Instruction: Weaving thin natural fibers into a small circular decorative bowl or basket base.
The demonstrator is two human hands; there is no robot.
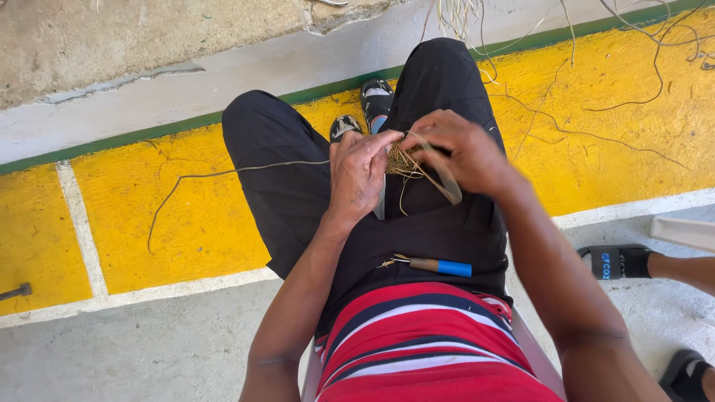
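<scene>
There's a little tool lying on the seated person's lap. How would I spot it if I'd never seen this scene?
Start at the black trousers of the seated person and move down to just above the red striped shirt. The tool lies there crosswise, apart from both hands. It has a brown handle with a bright blue end and a thin metal tip, unlike the tan woven bundle in the hands above.

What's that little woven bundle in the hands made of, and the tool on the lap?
Woven bundle: tan, dry-looking plant fibre or cane, judging by its matte strands. Tool: handle looks like brown wood with a glossy blue, probably plastic end; the thin tip seems metal.
</scene>
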